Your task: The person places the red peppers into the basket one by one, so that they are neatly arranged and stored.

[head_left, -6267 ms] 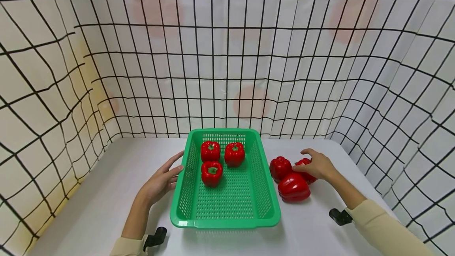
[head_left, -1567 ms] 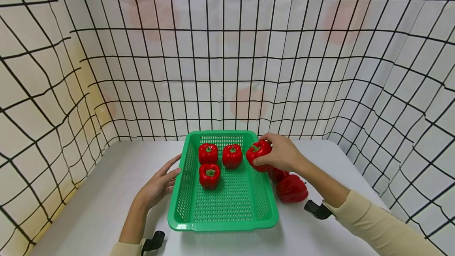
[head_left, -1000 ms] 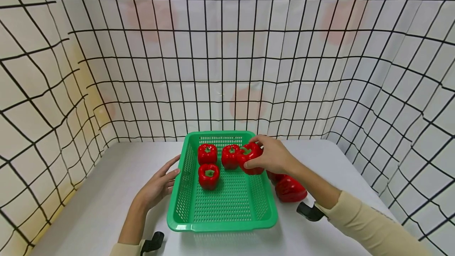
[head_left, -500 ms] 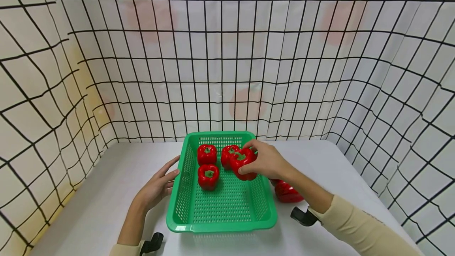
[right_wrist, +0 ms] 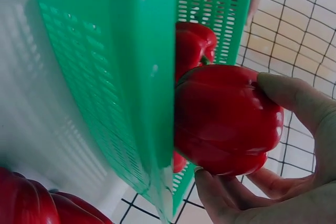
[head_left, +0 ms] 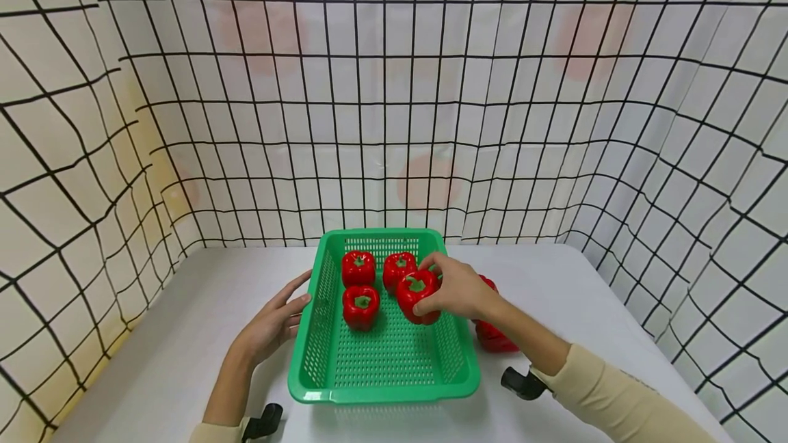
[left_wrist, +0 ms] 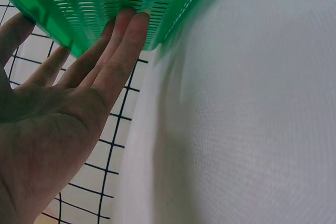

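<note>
My right hand (head_left: 457, 287) grips a red bell pepper (right_wrist: 228, 119) between thumb and fingers, inside the right half of the green basket (head_left: 382, 395). Its green stem faces up in the head view. Three other bell peppers stand in the basket: one at the back left (head_left: 358, 269), a second in front of it (head_left: 360, 307), and a third (head_left: 398, 271) right behind the held one. On the basket's left side, my left hand (head_left: 271, 325) has its fingers extended against the perforated wall, as the left wrist view shows (left_wrist: 100, 72).
More red bell peppers (head_left: 494, 338) lie on the white table right of the basket, partly hidden by my right forearm. A white wall with a black grid (head_left: 394, 122) rises behind the table and along both sides.
My right hand took a bell pepper from the group at the right and carried it left over the rim, then down into the basket. The left hand stays at the basket's side.
</note>
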Tool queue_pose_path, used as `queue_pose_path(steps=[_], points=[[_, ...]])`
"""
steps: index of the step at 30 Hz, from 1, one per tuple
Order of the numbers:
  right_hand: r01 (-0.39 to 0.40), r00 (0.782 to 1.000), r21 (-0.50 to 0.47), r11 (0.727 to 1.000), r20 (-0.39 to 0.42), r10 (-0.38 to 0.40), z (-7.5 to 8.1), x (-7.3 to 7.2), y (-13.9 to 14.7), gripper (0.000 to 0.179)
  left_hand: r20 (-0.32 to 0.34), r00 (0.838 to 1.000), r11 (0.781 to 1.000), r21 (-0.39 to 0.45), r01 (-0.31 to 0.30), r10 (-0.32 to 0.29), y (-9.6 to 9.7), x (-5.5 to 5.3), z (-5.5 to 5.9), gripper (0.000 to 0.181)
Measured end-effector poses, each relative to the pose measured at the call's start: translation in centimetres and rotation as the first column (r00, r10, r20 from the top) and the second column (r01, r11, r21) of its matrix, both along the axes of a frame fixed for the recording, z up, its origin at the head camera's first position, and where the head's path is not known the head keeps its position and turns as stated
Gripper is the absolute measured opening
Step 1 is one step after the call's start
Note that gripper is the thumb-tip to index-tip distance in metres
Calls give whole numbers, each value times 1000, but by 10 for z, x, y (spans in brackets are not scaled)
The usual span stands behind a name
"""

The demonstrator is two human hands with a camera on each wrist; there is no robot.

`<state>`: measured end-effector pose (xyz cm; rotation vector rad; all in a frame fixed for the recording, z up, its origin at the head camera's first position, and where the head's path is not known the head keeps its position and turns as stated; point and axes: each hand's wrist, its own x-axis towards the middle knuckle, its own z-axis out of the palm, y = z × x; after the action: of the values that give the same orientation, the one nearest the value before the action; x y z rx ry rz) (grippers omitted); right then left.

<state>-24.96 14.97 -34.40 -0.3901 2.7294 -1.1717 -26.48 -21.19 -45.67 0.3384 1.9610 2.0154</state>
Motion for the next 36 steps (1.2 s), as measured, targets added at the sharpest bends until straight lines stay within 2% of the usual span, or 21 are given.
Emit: queue_pose_path(steps=[7, 17, 30, 36], points=[[-15, 1000, 6, 1000, -3, 15, -9, -1, -3, 71, -3, 1000, 1000, -4, 2, -2, 0, 0, 0, 63], [-9, 1000, -2, 1000, 4, 9, -19, -4, -8, 61, -13, 1000, 1000, -6, 7, -7, 1, 1, 2, 62], [-16, 999, 51, 999, -50, 19, -27, -4, -10, 60, -18, 1000, 1000, -11, -4, 4, 1, 1, 1, 63], [-24, 995, 112, 993, -97, 35, -34, -8, -9, 61, -20, 1000, 1000, -9, -4, 4, 1, 1, 0, 64]])
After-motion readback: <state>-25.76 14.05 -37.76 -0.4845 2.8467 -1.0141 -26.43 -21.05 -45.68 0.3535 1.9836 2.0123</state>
